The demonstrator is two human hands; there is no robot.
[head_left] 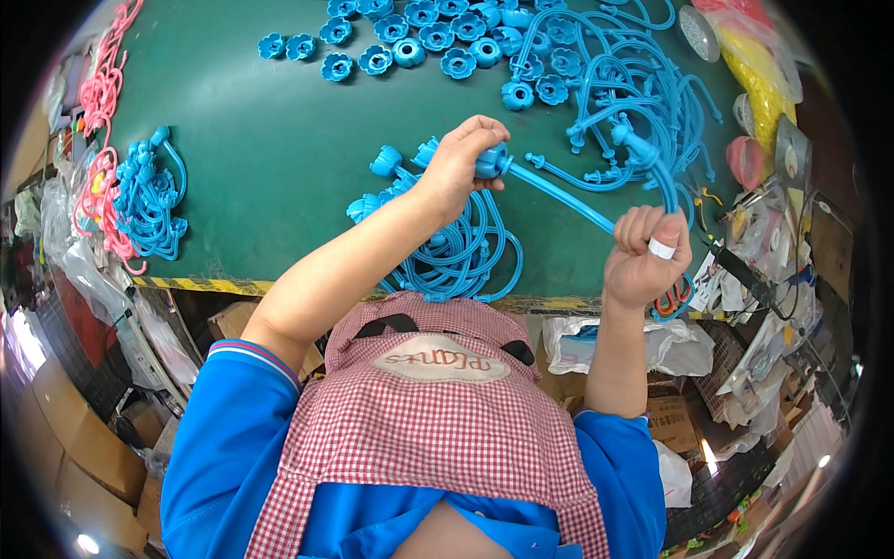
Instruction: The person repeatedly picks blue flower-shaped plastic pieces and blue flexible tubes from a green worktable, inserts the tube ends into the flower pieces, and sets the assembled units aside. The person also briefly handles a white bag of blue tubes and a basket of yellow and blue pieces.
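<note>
Blue plastic tube (pixel 559 194), green table (pixel 279 158), red-checked apron (pixel 419 419).

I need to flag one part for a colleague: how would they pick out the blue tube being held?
On the green table, before the checked apron, the left hand and right hand hold one blue plastic tube. Unlike the bundled tubes beneath, it is stretched straight between both fists.

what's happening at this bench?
A person at a green table holds one blue plastic tube in both hands: the left hand grips its flower-shaped end, the right hand its other end. Finished tubes lie below the hands, loose blue flower caps at the far edge.
</note>
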